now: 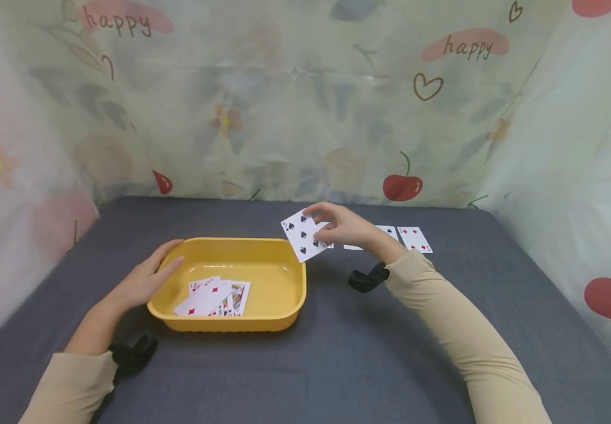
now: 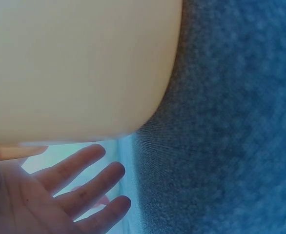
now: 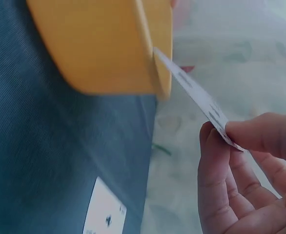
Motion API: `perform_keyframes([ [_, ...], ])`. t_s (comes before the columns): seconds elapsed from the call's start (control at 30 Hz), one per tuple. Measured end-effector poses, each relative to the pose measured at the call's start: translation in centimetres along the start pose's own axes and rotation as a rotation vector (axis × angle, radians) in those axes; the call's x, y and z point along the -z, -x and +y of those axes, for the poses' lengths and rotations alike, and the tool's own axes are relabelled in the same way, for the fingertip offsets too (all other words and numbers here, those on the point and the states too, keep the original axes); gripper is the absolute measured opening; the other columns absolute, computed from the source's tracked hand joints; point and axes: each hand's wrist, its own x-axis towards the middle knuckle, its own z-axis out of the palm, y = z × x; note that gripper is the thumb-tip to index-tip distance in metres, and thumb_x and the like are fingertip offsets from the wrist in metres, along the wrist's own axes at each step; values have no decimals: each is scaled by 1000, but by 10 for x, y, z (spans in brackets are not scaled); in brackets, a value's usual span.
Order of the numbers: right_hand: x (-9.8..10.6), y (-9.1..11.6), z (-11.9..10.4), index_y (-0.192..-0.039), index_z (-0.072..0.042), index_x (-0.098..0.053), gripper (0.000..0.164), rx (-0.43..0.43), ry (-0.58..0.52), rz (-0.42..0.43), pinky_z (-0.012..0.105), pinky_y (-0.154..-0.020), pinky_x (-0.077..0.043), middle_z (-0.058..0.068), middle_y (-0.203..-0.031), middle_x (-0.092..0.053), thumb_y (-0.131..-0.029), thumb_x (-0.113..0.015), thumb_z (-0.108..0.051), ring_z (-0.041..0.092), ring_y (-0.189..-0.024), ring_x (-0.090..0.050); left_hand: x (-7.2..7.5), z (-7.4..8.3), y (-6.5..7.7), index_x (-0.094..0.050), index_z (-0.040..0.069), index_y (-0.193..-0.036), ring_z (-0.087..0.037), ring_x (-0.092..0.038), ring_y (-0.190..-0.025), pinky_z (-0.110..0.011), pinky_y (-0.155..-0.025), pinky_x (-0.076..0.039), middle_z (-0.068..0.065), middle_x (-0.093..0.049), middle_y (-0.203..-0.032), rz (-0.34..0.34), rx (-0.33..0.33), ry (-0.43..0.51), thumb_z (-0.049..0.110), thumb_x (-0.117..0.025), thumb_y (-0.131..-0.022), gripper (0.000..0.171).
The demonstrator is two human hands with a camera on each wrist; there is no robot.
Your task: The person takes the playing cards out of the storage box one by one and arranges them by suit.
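Note:
My right hand (image 1: 344, 227) pinches a spade playing card (image 1: 301, 237) between thumb and fingertips, tilted over the right rim of a yellow plastic tub (image 1: 278, 325). In the right wrist view the card (image 3: 194, 92) is nearly edge-on, close to the tub's rim. My left hand (image 1: 143, 277) rests at the tub's left side, thumb over the rim. Its other fingers (image 2: 84, 190) are straight and spread outside the wall in the left wrist view. Inside the tub several overlapping cards (image 1: 207, 299) lie toward the front left, a diamond card on top.
Behind my right hand a row of cards lies on the dark grey cloth (image 1: 337, 365), ending with a diamond card (image 1: 415, 238) on the right. Patterned curtains (image 1: 294, 118) enclose the table at the back and sides. A black band (image 1: 367, 278) sits on my right wrist.

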Motion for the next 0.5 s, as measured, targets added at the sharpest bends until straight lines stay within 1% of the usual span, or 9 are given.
perform_keyframes([
  [0.13,10,12,12,-134,-17,-45,50,-20,0,40,35,-82,-53,10,-137,-47,-87,-61,-12,28,-113,-58,0,0,0,-15,7,-149,-47,-26,-134,-65,-105,-23,-27,-23,-150,1,0,-2,48,-34,-99,67],
  [0.2,14,19,18,-134,-15,-45,51,-36,-10,70,33,-81,-53,13,-132,-49,-86,-62,-12,27,-108,-59,0,0,1,-15,7,-149,-47,-26,-134,-65,-105,-23,-27,-23,-150,1,-2,-1,48,-34,-99,67],
  [0.27,19,25,25,-133,-14,-47,50,-55,-20,108,29,-78,-52,14,-127,-51,-86,-63,-13,23,-102,-60,0,0,1,-15,7,-149,-47,-26,-134,-65,-105,-23,-27,-23,-150,1,-4,1,47,-34,-99,67],
  [0.33,24,32,32,-132,-13,-48,48,-69,-28,146,27,-76,-51,14,-120,-52,-86,-63,-13,19,-96,-59,0,0,1,-15,6,-149,-47,-26,-134,-65,-105,-23,-27,-23,-150,2,-9,2,47,-34,-99,67],
  [0.4,29,39,41,-130,-12,-50,45,-91,-40,184,27,-74,-51,13,-115,-53,-87,-63,-14,15,-87,-57,0,0,1,-15,6,-148,-47,-27,-134,-64,-105,-24,-27,-23,-149,3,-13,1,46,-34,-99,67],
  [0.5,36,50,56,-130,-10,-50,44,-130,-55,222,27,-75,-50,13,-110,-53,-88,-62,-15,10,-80,-56,0,0,1,-15,6,-148,-47,-26,-134,-64,-105,-24,-27,-23,-149,4,-17,-1,46,-34,-99,67],
])
